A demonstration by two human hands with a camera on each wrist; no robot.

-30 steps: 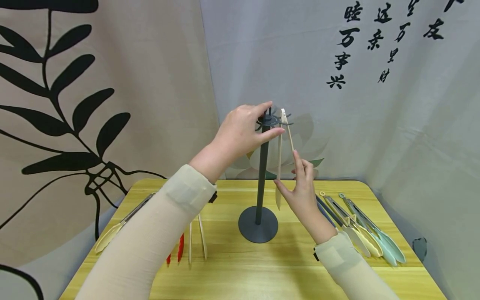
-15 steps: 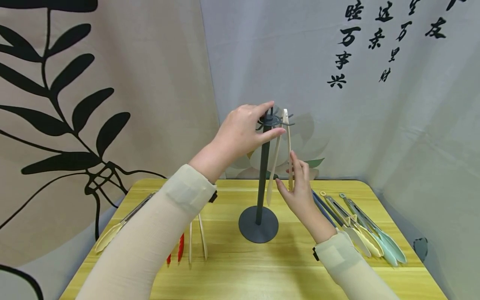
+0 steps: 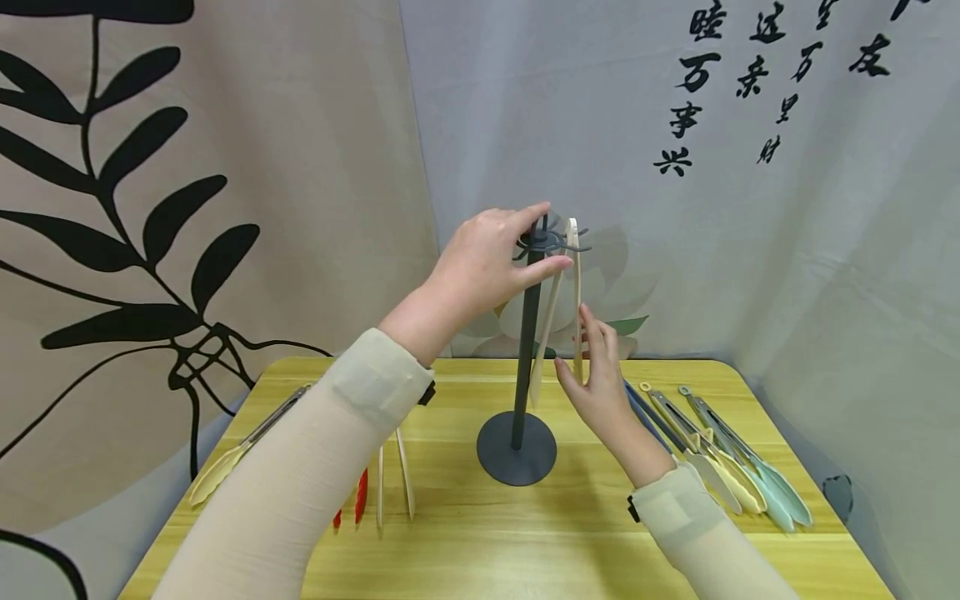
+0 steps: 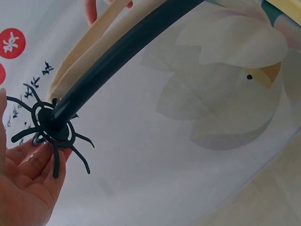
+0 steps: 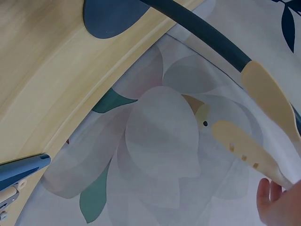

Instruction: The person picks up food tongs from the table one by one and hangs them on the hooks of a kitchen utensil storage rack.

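Observation:
A dark grey utensil stand (image 3: 527, 350) rises upright from a round base, with a ring of curved hooks (image 4: 56, 174) at its top. My left hand (image 3: 487, 254) holds that top, fingers behind the ring in the left wrist view. Beige tongs (image 3: 550, 321) hang by their closed end from a hook on the right side, their two arms spread a little, tips down. Beside them is my right hand (image 3: 600, 375), fingers fairly straight and touching the right arm of the tongs, thumb held apart. One tongs tip with small notches (image 5: 242, 150) shows in the right wrist view.
Several tongs lie at the table's right: blue tongs (image 3: 651, 421), yellow-tipped tongs (image 3: 738, 483) and mint tongs (image 3: 780, 492). At the left are yellow tongs (image 3: 217, 475), red tongs (image 3: 362, 496) and beige tongs (image 3: 405, 475), partly behind my left sleeve. A printed curtain (image 3: 322, 167) hangs behind the table.
The hanging tongs have swung left at their lower ends, and their top has shifted slightly right. My right hand has moved slightly left with them; the left hand stays at the stand's top.

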